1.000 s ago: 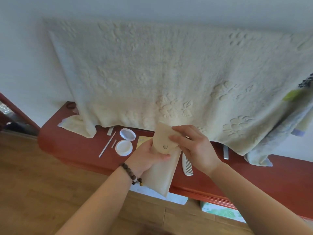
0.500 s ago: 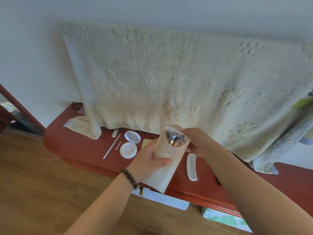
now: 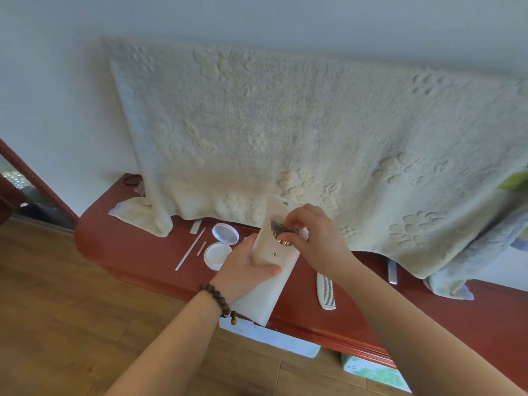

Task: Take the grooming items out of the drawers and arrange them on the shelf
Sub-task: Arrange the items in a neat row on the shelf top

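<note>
Cream snap pouch (image 3: 267,270) held above the red shelf (image 3: 148,252) — left hand (image 3: 243,270) wrapped around it, right hand (image 3: 311,238) fingers pinching a metal tool (image 3: 283,234) at its mouth — tilt risks remaining contents spilling out.

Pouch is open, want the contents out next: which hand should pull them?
Right. The right hand already has its fingertips at the open mouth of the cream pouch, pinching the dark item there. The left hand grips the pouch body, steadying it.
</note>
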### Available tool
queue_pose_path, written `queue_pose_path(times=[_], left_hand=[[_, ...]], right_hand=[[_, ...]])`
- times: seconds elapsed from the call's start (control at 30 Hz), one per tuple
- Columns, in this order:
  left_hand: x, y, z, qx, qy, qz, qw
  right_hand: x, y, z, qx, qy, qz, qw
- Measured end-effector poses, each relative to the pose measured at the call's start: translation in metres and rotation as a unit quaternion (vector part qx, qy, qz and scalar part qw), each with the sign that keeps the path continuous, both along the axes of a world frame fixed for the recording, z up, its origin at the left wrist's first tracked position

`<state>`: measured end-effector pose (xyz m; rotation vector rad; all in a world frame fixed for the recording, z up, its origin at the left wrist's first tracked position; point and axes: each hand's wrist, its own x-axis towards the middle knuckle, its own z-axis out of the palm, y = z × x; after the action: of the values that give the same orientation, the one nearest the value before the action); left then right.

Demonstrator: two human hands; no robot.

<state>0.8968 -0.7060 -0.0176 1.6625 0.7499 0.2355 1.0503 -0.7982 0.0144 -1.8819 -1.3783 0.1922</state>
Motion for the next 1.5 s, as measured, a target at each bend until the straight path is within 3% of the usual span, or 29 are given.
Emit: queue_pose_path(times=[0.13, 0.3, 0.53, 0.73, 0.87, 0.97, 1.07, 1.17, 1.3, 1.5], left_hand=[[-0.001, 0.002, 0.0, 0.03, 0.02, -0.015, 0.999], [-0.008, 0.006, -0.003, 0.049, 0.04, -0.021, 0.998], [-0.012, 0.006, -0.01, 0.025, 0.029, -0.003, 0.999], [-0.017, 0.007, -0.016, 0.022, 0.045, -0.008, 0.999], [-0.026, 0.011, -0.021, 0.043, 0.068, 0.002, 0.997], [-0.039, 0.017, -0.034, 0.051, 0.103, 0.048, 0.992], [-0.054, 0.022, -0.045, 0.03, 0.123, 0.097, 0.987], [-0.065, 0.025, -0.05, 0.022, 0.124, 0.128, 0.984], [-0.076, 0.029, -0.053, 0.027, 0.13, 0.146, 0.98], [-0.085, 0.033, -0.052, 0.032, 0.132, 0.157, 0.978]], right_hand=[[0.005, 0.008, 0.004, -0.019, 0.057, -0.021, 0.998], [0.049, 0.017, 0.03, 0.056, 0.159, -0.162, 0.972], [0.02, 0.019, -0.002, -0.032, 0.314, -0.117, 0.942], [0.005, 0.028, -0.017, -0.005, 0.412, -0.12, 0.903], [0.019, 0.035, -0.008, 0.085, 0.466, -0.16, 0.866], [0.029, 0.037, -0.01, 0.096, 0.472, -0.157, 0.862], [0.024, 0.036, -0.04, -0.008, 0.456, -0.141, 0.879], [0.02, 0.035, -0.083, -0.132, 0.449, -0.162, 0.869], [0.021, 0.044, -0.127, -0.228, 0.409, -0.193, 0.862], [0.019, 0.065, -0.15, -0.265, 0.322, -0.228, 0.88]])
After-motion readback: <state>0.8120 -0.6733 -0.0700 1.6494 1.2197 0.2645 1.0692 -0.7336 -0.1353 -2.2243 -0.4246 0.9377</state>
